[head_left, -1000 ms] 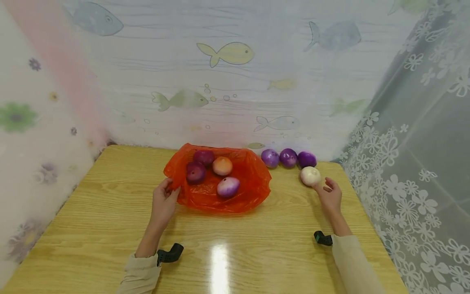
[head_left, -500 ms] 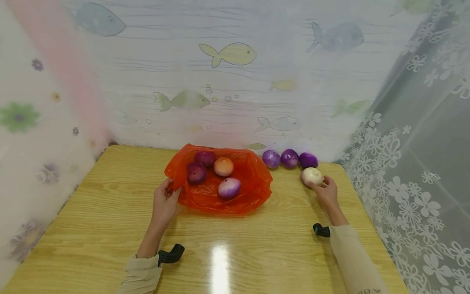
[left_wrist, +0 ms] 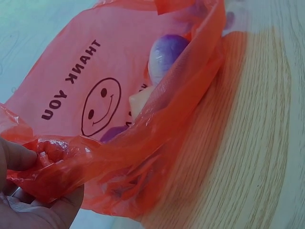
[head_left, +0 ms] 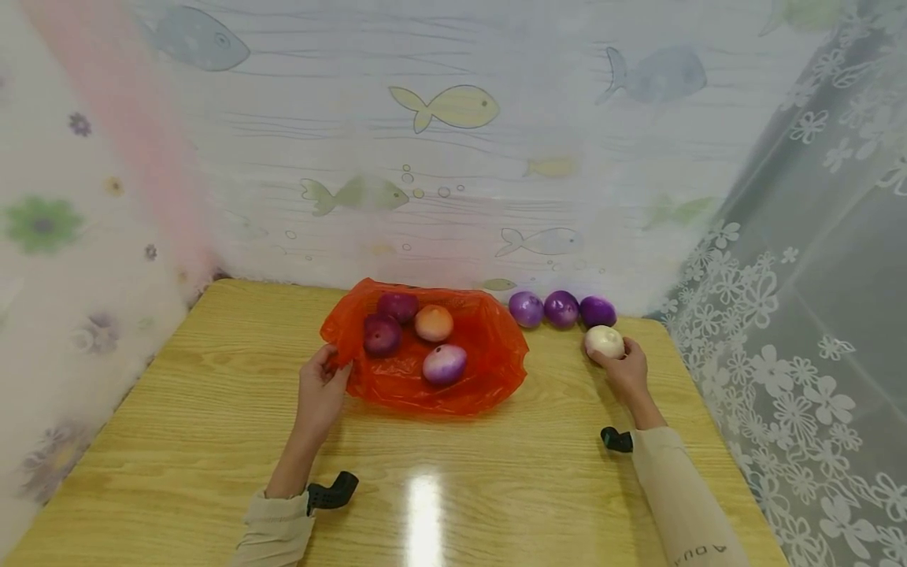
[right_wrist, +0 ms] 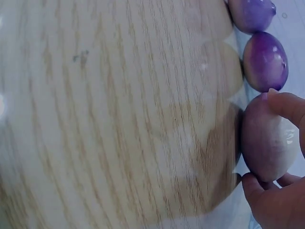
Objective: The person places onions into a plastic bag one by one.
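My left hand (head_left: 322,387) pinches the left edge of a red plastic bag (head_left: 489,378) lying spread on the table. Printed letters and a smiley show on the bag in the left wrist view. Several onions lie on the bag: two dark purple ones, an orange-tan onion (head_left: 434,324) and a purple-and-white onion (head_left: 445,365). Toward the right, my right hand (head_left: 629,374) grips a white onion (head_left: 603,341), thumb on one side and fingers on the other. In the right wrist view this onion (right_wrist: 267,140) looks pale purple. Part of it is hidden by the fingers.
Behind the white onion, three purple onions (head_left: 562,309) stand in a row along the table's back edge, right of the bag. A fish-patterned curtain (head_left: 453,197) hangs behind the wooden table (head_left: 496,488). A flowered sheer curtain (head_left: 801,354) borders the right side.
My right hand has moved slightly left and forward, and its thumb and fingers have come around the white onion. My left hand keeps its hold on the bag; the view has shifted slightly.
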A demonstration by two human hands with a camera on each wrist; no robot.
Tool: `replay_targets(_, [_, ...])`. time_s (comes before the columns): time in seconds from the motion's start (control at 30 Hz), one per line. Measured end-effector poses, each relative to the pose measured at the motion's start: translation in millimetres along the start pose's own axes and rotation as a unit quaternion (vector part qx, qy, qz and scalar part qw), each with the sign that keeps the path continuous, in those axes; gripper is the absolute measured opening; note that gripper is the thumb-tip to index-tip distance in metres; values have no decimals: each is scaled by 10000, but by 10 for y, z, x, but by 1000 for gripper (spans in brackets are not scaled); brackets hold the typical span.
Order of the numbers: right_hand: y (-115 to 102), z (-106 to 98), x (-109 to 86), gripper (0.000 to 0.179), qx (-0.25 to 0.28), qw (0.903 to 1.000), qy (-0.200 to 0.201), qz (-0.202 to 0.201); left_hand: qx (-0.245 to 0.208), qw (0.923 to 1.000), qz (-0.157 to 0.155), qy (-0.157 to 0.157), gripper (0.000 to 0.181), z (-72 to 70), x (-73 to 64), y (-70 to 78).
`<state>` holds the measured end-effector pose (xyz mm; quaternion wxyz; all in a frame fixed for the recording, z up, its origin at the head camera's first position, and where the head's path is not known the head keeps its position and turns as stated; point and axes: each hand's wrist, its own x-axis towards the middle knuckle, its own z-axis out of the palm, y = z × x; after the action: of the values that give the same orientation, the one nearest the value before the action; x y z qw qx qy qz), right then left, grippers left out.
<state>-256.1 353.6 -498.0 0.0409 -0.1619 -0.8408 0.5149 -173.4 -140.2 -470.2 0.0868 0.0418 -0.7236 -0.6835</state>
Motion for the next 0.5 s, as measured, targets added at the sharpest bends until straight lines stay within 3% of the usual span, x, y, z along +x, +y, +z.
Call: replay_targets(0.5, [33,23,-55,83,70,9983,526,-255,17,10000,21,6,28,8,8,-45])
